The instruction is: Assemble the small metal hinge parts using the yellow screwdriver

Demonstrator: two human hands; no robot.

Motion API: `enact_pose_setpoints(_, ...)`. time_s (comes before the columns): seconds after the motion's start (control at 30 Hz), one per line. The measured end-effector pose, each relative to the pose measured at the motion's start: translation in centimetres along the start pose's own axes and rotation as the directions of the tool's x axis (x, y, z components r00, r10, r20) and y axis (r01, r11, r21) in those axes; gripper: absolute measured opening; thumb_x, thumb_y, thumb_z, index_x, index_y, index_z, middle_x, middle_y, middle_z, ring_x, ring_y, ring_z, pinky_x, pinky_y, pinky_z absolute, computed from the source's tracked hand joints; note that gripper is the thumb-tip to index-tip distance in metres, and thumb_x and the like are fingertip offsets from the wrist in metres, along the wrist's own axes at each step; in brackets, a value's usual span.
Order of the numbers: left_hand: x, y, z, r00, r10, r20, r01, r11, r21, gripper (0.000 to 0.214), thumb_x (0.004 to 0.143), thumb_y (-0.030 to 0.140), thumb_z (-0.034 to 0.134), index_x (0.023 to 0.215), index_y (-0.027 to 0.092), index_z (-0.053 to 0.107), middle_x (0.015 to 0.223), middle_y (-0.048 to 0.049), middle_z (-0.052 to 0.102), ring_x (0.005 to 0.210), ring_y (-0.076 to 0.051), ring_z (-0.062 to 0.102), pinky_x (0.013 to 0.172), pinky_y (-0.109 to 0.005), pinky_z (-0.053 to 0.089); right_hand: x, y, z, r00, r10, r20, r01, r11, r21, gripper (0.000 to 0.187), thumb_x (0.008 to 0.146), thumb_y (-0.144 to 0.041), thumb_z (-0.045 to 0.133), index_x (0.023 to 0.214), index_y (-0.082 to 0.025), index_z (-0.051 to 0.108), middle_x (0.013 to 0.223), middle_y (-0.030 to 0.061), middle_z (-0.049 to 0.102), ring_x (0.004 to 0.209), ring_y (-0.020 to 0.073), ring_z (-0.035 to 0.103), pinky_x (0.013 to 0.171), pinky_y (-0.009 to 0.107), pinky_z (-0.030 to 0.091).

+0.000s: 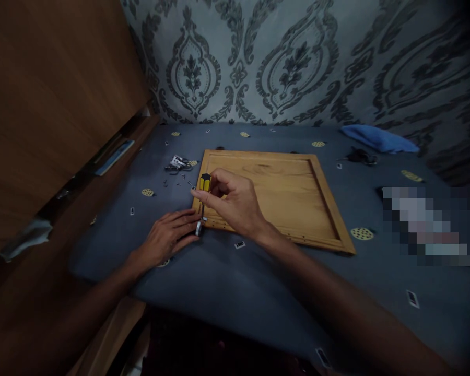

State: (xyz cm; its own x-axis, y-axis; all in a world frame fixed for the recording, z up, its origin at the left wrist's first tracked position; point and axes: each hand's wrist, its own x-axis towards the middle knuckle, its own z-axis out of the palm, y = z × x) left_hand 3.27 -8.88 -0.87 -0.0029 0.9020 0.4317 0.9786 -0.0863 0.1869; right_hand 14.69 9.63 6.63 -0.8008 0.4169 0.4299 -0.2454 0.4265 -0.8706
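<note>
My right hand (235,203) is closed round a screwdriver with a yellow and black handle (205,182), held upright with its tip down at the near left corner of a wooden framed panel (282,198). The panel lies flat on a dark blue cloth surface (235,282). My left hand (170,235) rests on the cloth just left of that corner, its fingers pinching a small metal fitting (198,227) against the panel's edge.
Loose screws and a metal hinge (178,163) lie on the cloth beyond the left hand. A blue cloth (378,138) and a dark object (361,155) sit at the back right. Brown wooden furniture (55,120) stands along the left. Patterned wallpaper is behind.
</note>
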Motion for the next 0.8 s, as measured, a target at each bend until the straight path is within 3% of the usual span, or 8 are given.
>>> enact_pose_setpoints(0.2,0.0,0.1,0.0,1.0,0.012,-0.008,-0.011,1.0,0.022,0.028,0.106,0.037,0.056,0.123,0.02,0.07,0.128,-0.0088,0.076,0.128,-0.025,0.067,0.098,-0.041,0.06,0.0,0.5,0.2,0.999,0.023,0.024,-0.023,1.0,0.007,0.044,0.085,-0.053,0.073,0.068,-0.022,0.046,0.063,-0.0051,0.048,0.057,0.0102,0.046,0.055,0.026,0.037)
enact_pose_setpoints(0.57,-0.1,0.0,0.1,1.0,0.003,-0.004,-0.003,1.0,0.007,0.028,0.105,0.037,0.057,0.122,0.021,0.072,0.128,-0.0088,0.076,0.129,-0.026,0.067,0.099,-0.043,0.06,0.2,0.1,-0.6,0.992,-0.029,0.124,0.028,1.0,0.004,0.045,0.086,-0.046,0.075,0.065,-0.022,0.043,0.063,-0.0052,0.045,0.059,0.0102,0.042,0.056,0.026,0.036)
enact_pose_setpoints(0.67,-0.1,0.0,0.2,1.0,-0.003,-0.005,0.002,1.0,-0.012,0.03,0.105,0.037,0.058,0.128,0.022,0.07,0.129,-0.0087,0.075,0.129,-0.026,0.067,0.101,-0.043,0.059,0.4,-0.2,-1.2,0.977,-0.054,0.204,0.059,0.998,-0.02,0.044,0.088,-0.043,0.073,0.063,-0.022,0.043,0.062,-0.0048,0.045,0.059,0.0105,0.043,0.056,0.026,0.035)
enact_pose_setpoints(0.8,-0.1,-0.1,0.2,1.0,-0.009,-0.008,0.009,1.0,-0.022,0.033,0.105,0.037,0.058,0.133,0.024,0.067,0.133,-0.0087,0.074,0.13,-0.025,0.066,0.106,-0.045,0.056,0.6,-0.2,-2.0,0.945,-0.004,0.327,0.007,1.0,-0.007,0.033,0.091,-0.039,0.07,0.069,-0.02,0.054,0.064,-0.0031,0.052,0.06,0.013,0.052,0.057,0.027,0.039)
